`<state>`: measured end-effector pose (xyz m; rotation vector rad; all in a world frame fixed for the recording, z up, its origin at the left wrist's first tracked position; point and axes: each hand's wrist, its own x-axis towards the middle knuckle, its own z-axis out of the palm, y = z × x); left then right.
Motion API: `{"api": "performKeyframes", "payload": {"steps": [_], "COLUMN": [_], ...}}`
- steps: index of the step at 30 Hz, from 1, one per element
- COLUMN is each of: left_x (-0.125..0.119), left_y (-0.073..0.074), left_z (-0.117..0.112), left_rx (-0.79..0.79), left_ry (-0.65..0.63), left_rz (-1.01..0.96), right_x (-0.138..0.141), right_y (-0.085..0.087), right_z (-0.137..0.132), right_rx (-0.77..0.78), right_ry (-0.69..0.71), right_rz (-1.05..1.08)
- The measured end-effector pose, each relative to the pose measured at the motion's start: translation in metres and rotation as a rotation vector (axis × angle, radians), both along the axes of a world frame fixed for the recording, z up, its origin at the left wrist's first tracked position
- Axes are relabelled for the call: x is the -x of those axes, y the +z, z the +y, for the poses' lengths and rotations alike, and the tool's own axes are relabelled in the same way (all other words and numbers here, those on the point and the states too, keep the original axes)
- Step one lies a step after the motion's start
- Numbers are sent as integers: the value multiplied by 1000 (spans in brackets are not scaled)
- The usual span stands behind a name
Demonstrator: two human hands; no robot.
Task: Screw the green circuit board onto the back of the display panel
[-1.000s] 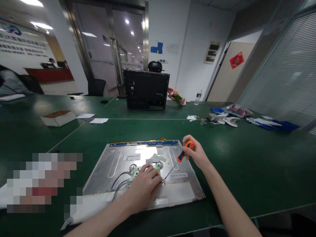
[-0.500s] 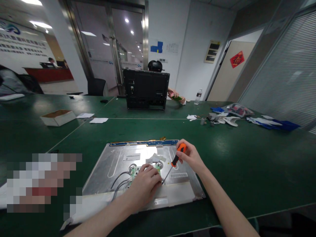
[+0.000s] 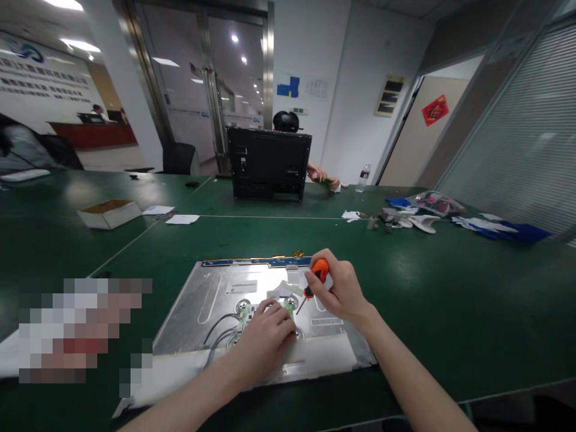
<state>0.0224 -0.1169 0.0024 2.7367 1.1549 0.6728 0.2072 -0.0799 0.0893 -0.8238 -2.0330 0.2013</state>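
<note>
My right hand [image 3: 337,285] grips a screwdriver [image 3: 320,270] by its orange and black handle. The shaft slants down to the left, its tip near the right edge of a small green circuit board [image 3: 245,313]. Whether the tip touches anything cannot be told. Across the board lies my left hand [image 3: 269,333], fingers bent and close together, pressing it and hiding much of it. Beneath is a silver metal display panel [image 3: 189,312] lying flat, with a blue strip [image 3: 252,263] along its far edge. Dark cables [image 3: 218,327] run from the board's left side.
A black monitor [image 3: 270,165] stands across the green table [image 3: 432,288], a person's hands behind it. At left is an open cardboard box [image 3: 110,215] beside papers [image 3: 182,219]. A bottle [image 3: 363,178] and several loose parts, gloves and bags [image 3: 434,202] lie at right.
My right hand has brought the screwdriver up and left, so its tip has left the spot beside my left fingers. My left hand stays on the circuit board.
</note>
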Motion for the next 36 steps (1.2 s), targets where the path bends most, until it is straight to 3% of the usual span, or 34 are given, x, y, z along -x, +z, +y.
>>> {"api": "performKeyframes", "payload": {"steps": [3,9,19,36], "left_x": [0,1,1,1], "left_y": [1,0,2,0], "left_z": [-1,-2,-5,-4], "left_rx": [-15,-18,56,18], "left_ry": [3,1,-3,0], "left_rz": [14,17,4,4], "right_x": [4,1,10,11], "right_y": [-14,-39,-37,-34], "right_z": [-2,-5,-11,-12], "right_rx": [-46,39,-30,-157], "right_ry": [-3,-47,-50,-48], "right_rz": [83,228,158,84]}}
